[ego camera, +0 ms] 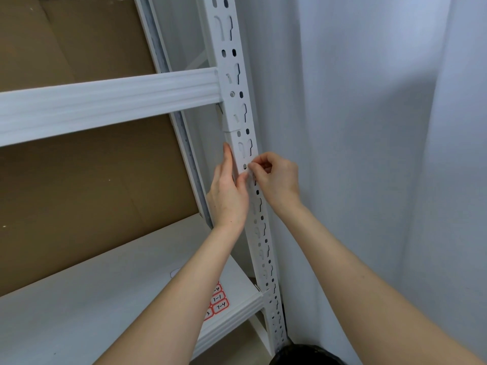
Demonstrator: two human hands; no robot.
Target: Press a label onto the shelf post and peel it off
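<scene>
1. My right hand [274, 177] has its grip curled tight, thumb and forefinger pinching a small white label [250, 173] against the front face of the white slotted upright [246, 138]. The label is hard to tell from the paint, so its edges stay uncertain.
2. My left hand [228, 196] lies along the left edge of the same upright, fingers straight and pressed flat against the metal, thumb reaching across to touch the label's left end.
3. I judge the step in hand as fixing the label onto the post, just below the joint where two sections of the upright meet.
4. The next move calls for a firm press along the label from left to right, keeping it level and clear of the punched holes, before either hand lets go.
5. Further out: the upper shelf beam [110, 104] runs off to the left, above both hands.
6. Near me, the lower shelf board [79, 299] carries a sheet of red-bordered stickers [217, 302] with handwritten numbers, partly hidden by my left forearm.
7. Brown cardboard [92, 185] backs the shelving on the far left; a pale curtain [369, 154] hangs on the right.
</scene>
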